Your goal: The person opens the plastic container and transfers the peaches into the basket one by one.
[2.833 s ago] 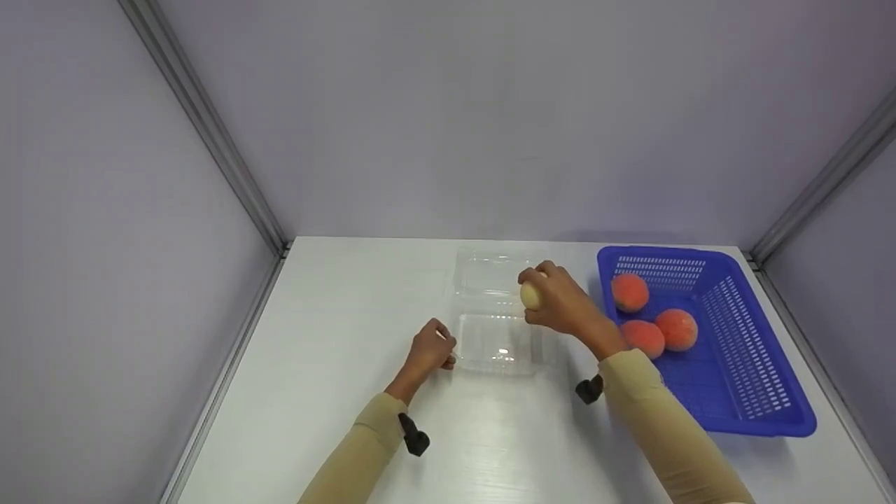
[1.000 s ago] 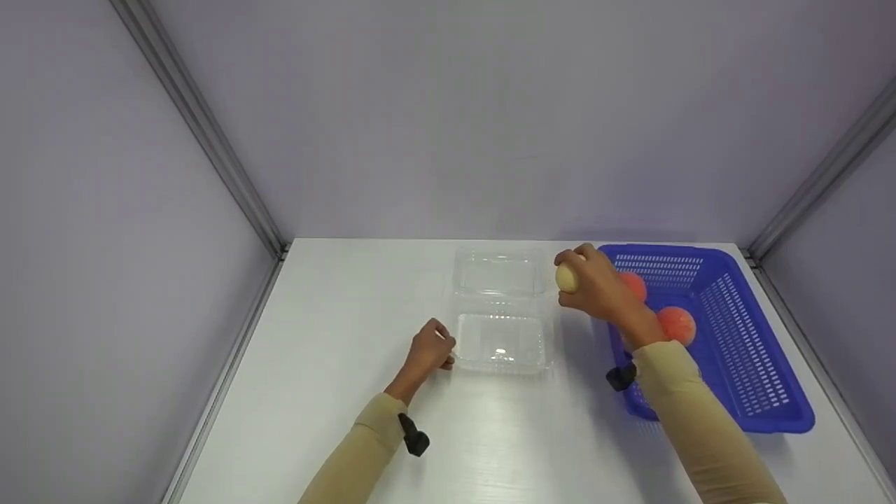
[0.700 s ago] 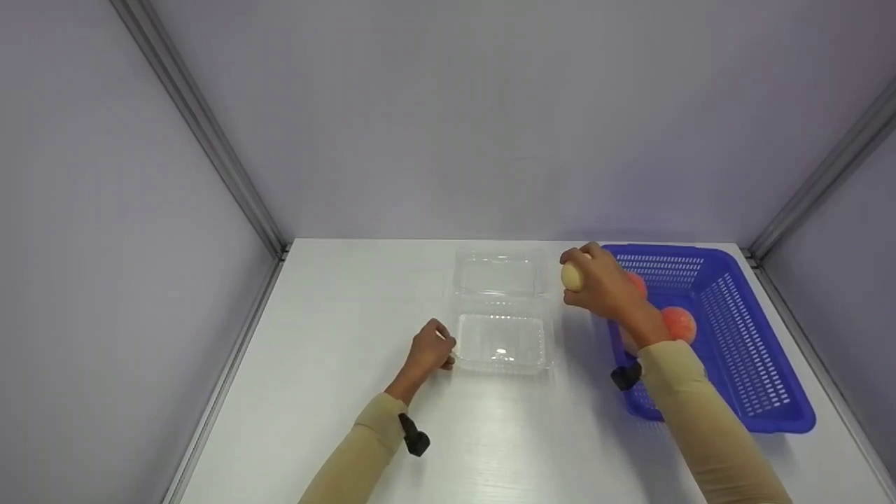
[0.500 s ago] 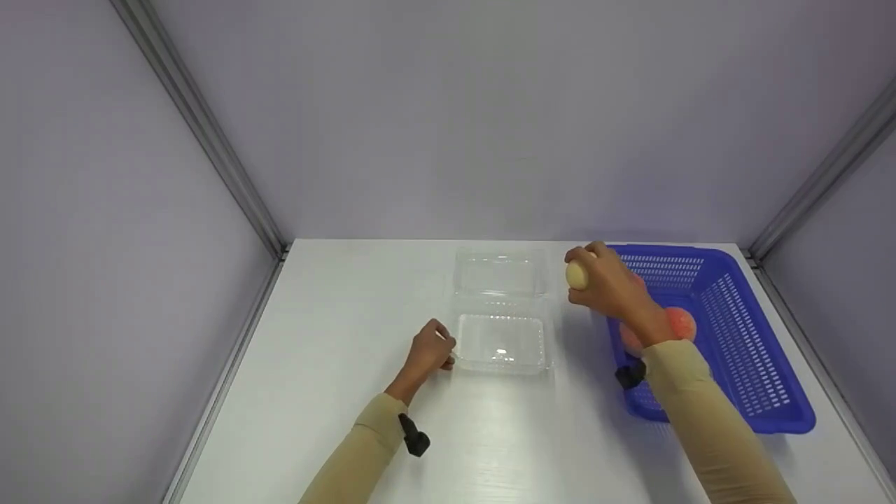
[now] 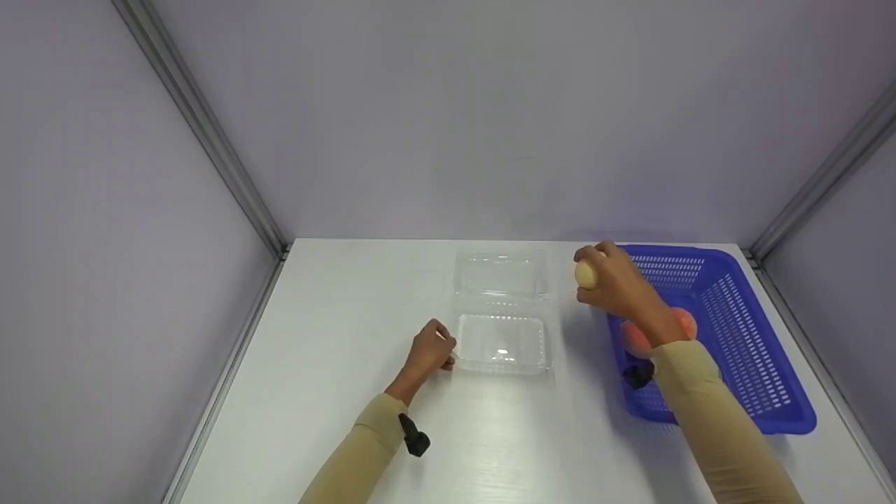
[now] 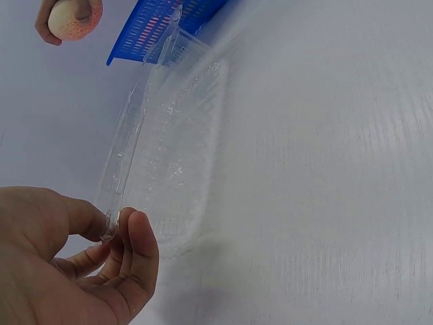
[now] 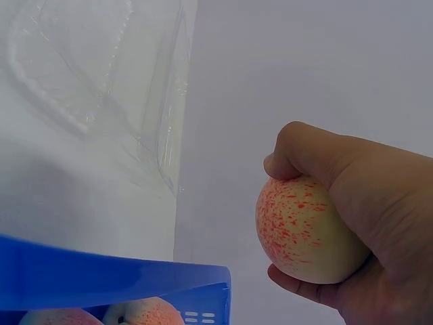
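My right hand grips a pale yellow peach speckled with red, held up over the left rim of the blue basket. In the right wrist view the thumb lies over its top and fingers curl beneath. My left hand pinches the left edge of a clear plastic clamshell box; the left wrist view has that rim between thumb and fingers. The box lies open on the table, its lid folded back toward the wall. Orange-red peaches sit inside the basket, partly hidden by my right forearm.
The white table ends at a grey back wall, with panels and metal posts at both sides. The basket stands at the table's right, beside the clamshell. A black wrist camera sits on the left sleeve, another on the right.
My right hand has moved right with the peach, from above the clamshell to the basket's left rim. The left hand and the clamshell stay in place.
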`<state>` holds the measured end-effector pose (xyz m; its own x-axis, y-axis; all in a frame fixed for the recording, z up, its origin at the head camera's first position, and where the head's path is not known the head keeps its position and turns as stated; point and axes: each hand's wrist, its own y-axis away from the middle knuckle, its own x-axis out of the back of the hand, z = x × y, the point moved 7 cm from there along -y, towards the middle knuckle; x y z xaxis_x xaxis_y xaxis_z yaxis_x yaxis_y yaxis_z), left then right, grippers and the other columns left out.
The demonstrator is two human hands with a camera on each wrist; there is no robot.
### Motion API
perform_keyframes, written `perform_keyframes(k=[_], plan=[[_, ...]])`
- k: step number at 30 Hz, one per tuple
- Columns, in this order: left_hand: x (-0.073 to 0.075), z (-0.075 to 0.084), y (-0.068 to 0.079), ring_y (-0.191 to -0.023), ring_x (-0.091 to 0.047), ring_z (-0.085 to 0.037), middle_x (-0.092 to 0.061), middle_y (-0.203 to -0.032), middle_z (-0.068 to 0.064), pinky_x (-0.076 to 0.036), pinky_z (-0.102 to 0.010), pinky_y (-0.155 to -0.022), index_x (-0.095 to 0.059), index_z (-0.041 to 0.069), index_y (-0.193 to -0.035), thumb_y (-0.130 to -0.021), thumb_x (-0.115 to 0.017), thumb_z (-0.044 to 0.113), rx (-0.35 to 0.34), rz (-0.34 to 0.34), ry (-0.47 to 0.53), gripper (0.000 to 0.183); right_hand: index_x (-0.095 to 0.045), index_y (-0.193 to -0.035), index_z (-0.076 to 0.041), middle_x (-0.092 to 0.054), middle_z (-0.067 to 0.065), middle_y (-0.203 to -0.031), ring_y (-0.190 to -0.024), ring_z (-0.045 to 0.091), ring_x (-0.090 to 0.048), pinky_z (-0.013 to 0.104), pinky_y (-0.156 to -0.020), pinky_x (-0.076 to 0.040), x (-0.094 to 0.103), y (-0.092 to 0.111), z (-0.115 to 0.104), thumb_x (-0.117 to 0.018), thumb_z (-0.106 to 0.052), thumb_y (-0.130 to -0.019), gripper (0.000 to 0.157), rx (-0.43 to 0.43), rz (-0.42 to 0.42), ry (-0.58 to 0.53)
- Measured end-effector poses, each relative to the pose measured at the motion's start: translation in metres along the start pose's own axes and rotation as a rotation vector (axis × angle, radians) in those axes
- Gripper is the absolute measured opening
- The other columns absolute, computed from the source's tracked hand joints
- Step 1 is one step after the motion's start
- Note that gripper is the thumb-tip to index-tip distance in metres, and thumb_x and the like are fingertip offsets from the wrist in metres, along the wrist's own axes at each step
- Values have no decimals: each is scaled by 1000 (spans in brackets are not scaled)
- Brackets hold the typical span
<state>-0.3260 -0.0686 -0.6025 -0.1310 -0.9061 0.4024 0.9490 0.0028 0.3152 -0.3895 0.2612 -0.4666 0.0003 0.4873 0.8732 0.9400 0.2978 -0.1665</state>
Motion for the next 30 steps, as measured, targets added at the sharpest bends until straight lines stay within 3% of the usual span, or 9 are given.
perform_keyframes(k=[10, 15, 22, 30], plan=[[1, -1, -1, -65, -64, -13, -69, -90, -15, -61, -27, -61, -54, 6, -108, -105, -58, 9, 20, 11, 5, 5, -64, -125, -6, -58, 29, -125, -106, 45, -60, 63, -88, -55, 7, 1, 7, -83, -7, -76, 52, 32, 25, 10], [1, 0, -1, -63, -64, -13, -70, -92, -18, -60, -26, -59, -54, 6, -107, -105, -57, 10, -8, 5, 12, 5, -64, -127, -5, -58, 29, -128, -107, 45, -60, 64, -89, -56, 8, 2, 11, -82, -7, -78, 52, 9, 13, 18], [0, 1, -1, -63, -64, -13, -65, -83, -10, -62, -29, -61, -55, 5, -107, -104, -57, 9, -7, 7, 9, 6, -63, -130, -4, -55, 29, -131, -112, 47, -56, 68, -91, -55, 11, 7, 20, -81, -6, -80, 54, -17, 8, -11], [-1, 1, 0, -64, -64, -13, -67, -88, -13, -61, -27, -60, -55, 5, -109, -104, -58, 10, -1, 5, 13, 8, -64, -127, -6, -57, 27, -125, -106, 44, -57, 61, -87, -54, 17, 12, 27, -80, -5, -80, 49, -23, 35, -28]])
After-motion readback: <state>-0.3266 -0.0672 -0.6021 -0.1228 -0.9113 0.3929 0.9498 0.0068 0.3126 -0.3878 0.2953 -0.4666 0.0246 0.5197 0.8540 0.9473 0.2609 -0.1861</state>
